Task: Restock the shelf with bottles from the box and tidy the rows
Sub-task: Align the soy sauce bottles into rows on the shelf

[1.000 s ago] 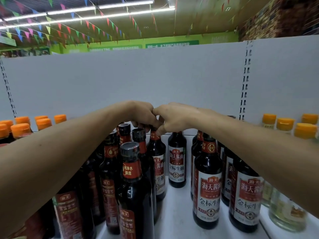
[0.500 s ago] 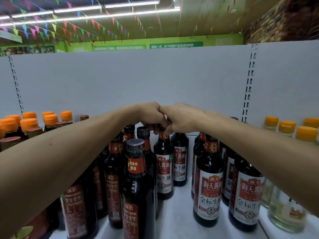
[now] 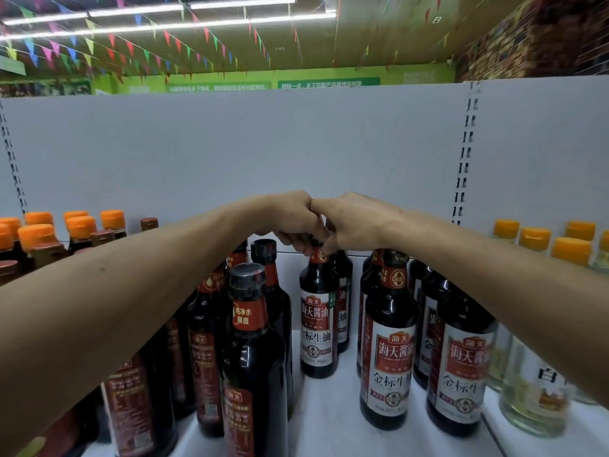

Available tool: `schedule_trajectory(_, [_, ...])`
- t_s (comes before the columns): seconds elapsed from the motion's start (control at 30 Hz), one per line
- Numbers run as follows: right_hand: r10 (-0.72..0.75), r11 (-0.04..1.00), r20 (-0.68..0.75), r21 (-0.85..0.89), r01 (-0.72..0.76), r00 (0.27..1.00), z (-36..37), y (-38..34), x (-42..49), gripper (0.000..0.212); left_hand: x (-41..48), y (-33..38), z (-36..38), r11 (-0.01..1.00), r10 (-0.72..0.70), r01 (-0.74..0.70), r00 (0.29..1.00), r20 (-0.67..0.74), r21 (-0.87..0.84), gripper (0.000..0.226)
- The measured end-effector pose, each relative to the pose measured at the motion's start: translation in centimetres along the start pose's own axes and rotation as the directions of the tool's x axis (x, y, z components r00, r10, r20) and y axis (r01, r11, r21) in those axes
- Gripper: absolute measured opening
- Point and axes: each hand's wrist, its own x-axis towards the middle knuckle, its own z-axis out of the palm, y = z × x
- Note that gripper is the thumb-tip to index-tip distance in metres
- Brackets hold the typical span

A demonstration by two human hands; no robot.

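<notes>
On the shelf (image 3: 329,420), in the lane between the dark bottles (image 3: 390,351), my left hand (image 3: 293,222) and right hand (image 3: 357,222) both grip the soy bottle (image 3: 319,324) by its cap, fingers (image 3: 325,249) curled round it; I'd slide it into line upright, label forward, clear of neighbours.

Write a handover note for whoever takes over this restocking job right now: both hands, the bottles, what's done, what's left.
Hands: left hand and right hand both grip the top of the middle bottle, upright on the shelf.
Done: left bottle rows and right bottle rows stand on either side.
Left: the middle lane in front of it is bare, so fill it. The box is out of view.
</notes>
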Motion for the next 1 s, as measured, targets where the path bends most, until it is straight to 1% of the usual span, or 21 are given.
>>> schedule_trajectory(0.3, [0.004, 1.000, -0.001, 0.031, -0.004, 1.000, -0.1, 0.7, -0.4, 0.050, 0.3, 0.3, 0.4, 1.000, 0.028, -0.028, 1.000, -0.008, 0.006, 0.013])
schedule_trajectory(0.63, [0.035, 0.999, 0.017, 0.026, -0.035, 0.999, -0.5, 0.9, -1.0, 0.052, 0.4, 0.7, 0.7, 0.999, 0.044, -0.044, 0.999, 0.005, 0.006, 0.014])
schedule_trajectory(0.8, [0.038, 0.999, 0.004, 0.012, -0.038, 0.999, -0.2, 0.4, -1.0, 0.048, -0.1, 0.5, 0.6, 0.998, 0.045, -0.045, 0.999, 0.009, 0.054, 0.018])
schedule_trajectory(1.0, [0.048, 0.999, 0.012, -0.017, -0.048, 0.999, -0.5, 0.3, -1.6, 0.046, -1.4, 0.5, 0.4, 0.998, 0.046, -0.046, 0.999, 0.003, 0.040, 0.029])
